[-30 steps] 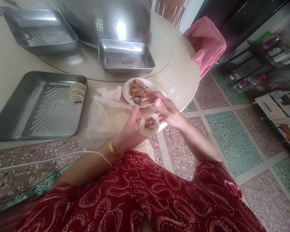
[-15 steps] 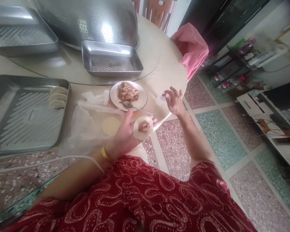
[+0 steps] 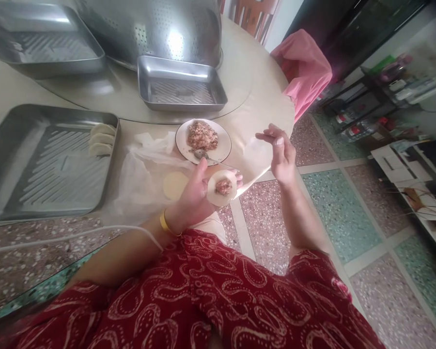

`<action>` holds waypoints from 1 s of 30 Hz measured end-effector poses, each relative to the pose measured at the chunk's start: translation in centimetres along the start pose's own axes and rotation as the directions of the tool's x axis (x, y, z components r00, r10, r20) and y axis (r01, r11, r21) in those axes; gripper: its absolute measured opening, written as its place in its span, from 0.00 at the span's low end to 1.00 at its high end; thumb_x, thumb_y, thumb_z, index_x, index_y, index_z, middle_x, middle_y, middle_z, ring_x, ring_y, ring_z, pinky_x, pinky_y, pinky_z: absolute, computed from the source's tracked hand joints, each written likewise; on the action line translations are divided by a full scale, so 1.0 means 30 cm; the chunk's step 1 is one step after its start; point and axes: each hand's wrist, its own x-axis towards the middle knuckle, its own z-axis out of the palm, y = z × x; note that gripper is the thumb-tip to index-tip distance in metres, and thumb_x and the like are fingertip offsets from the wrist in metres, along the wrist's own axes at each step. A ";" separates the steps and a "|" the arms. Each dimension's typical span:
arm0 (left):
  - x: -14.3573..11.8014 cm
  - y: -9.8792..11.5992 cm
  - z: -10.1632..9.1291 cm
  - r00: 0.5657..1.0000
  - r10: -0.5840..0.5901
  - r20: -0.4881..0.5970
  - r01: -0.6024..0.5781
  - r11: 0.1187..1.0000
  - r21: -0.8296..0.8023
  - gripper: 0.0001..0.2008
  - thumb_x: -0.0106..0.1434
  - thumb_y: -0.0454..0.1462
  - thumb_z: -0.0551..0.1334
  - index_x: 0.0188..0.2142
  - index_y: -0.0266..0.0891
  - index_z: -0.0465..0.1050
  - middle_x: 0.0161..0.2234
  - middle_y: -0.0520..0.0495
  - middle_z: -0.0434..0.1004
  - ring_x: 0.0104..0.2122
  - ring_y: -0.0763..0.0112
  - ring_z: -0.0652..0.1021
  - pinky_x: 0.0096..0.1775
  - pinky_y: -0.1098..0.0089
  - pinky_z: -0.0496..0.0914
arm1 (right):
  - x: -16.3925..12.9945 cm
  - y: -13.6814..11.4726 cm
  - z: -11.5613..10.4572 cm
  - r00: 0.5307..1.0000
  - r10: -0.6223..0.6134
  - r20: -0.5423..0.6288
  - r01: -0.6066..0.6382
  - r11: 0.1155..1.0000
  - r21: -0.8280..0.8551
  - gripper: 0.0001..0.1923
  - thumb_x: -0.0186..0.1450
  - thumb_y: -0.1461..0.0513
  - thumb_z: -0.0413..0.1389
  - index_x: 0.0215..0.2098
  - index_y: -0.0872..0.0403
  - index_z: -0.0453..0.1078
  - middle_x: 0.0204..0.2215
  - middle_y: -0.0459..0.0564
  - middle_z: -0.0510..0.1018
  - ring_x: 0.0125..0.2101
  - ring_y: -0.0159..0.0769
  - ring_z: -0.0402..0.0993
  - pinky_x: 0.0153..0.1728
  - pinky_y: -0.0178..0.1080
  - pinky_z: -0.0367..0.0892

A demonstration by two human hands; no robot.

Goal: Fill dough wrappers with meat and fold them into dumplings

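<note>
1. While a dumpling wrapper (image 3: 220, 200) is held up on the left hand (image 3: 196, 196), a lump of meat filling (image 3: 224, 186) is seen near its middle.
2. The left hand is spread nearly flat, with its thumb up; the wrapper is not pinched, only rested on the hand.
3. Nothing is seen to be held by the right hand (image 3: 282, 156). Its fingers are a bit bent, and it is held well apart from the wrapper.
4. The lump could be tipped off if the left hand were tilted. The thin wrapper could be torn if it were pulled too hard.
5. Just past the left thumb, a plate (image 3: 225, 145) is seen, with a meat pile (image 3: 202, 135) and a spoon (image 3: 199, 154) on it. The spoon could be knocked, as its handle is poked over the rim toward the left fingers. Whether it is touched cannot be told.
6. The wrapper is held by the edge of the counter (image 3: 269, 104), so if dropped, it could be lost to the floor (image 3: 267, 228).
7. Less room is left on the left side, where a plastic bag (image 3: 131, 179), a second wrapper (image 3: 175, 185) and a big tray (image 3: 63, 179) with three dumplings (image 3: 101, 139) are found. More room is given between the hands.
</note>
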 end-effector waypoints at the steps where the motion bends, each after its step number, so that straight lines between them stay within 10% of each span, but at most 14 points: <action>1: 0.000 0.002 0.001 1.000 -0.006 0.009 0.007 1.000 -0.015 0.34 0.69 0.58 0.45 0.49 0.31 0.75 0.45 0.37 0.81 0.55 0.54 0.75 0.62 0.57 0.62 | -0.007 -0.052 -0.004 0.999 -0.028 -0.021 0.030 0.990 0.136 0.24 0.75 0.52 0.31 0.52 0.48 0.66 0.41 0.48 0.82 0.61 0.41 0.67 0.64 0.60 0.56; 6: -0.009 0.015 0.005 0.989 -0.101 0.111 0.112 0.989 -0.094 0.37 0.69 0.59 0.40 0.51 0.34 0.73 0.37 0.43 0.82 0.45 0.57 0.80 0.61 0.56 0.64 | -0.072 -0.247 0.028 0.923 -0.370 0.106 0.288 0.847 0.447 0.20 0.73 0.47 0.37 0.43 0.38 0.70 0.32 0.36 0.82 0.57 0.36 0.71 0.70 0.59 0.46; 14: -0.040 0.032 0.002 0.979 -0.145 0.140 0.166 0.975 -0.147 0.35 0.68 0.60 0.41 0.45 0.37 0.75 0.22 0.49 0.77 0.23 0.69 0.74 0.51 0.63 0.71 | -0.155 -0.232 0.071 0.736 -0.558 0.383 0.423 0.821 0.383 0.15 0.67 0.45 0.52 0.48 0.35 0.71 0.41 0.36 0.82 0.63 0.42 0.64 0.73 0.58 0.34; 21: -0.051 0.024 0.015 0.982 -0.140 0.128 0.162 0.970 -0.183 0.37 0.67 0.61 0.40 0.60 0.41 0.67 0.46 0.44 0.81 0.38 0.62 0.81 0.56 0.58 0.68 | -0.108 -0.242 0.065 0.811 -0.487 0.325 0.399 0.866 0.302 0.19 0.70 0.44 0.44 0.51 0.37 0.69 0.48 0.38 0.80 0.64 0.42 0.61 0.71 0.62 0.33; 30: -0.054 0.018 0.007 0.984 -0.126 0.125 0.143 0.979 -0.143 0.39 0.67 0.62 0.40 0.50 0.34 0.73 0.38 0.43 0.82 0.47 0.56 0.80 0.62 0.56 0.63 | -0.069 -0.218 0.073 0.845 -0.466 0.260 0.358 0.857 0.372 0.23 0.72 0.44 0.38 0.48 0.39 0.72 0.42 0.40 0.82 0.63 0.39 0.64 0.71 0.59 0.39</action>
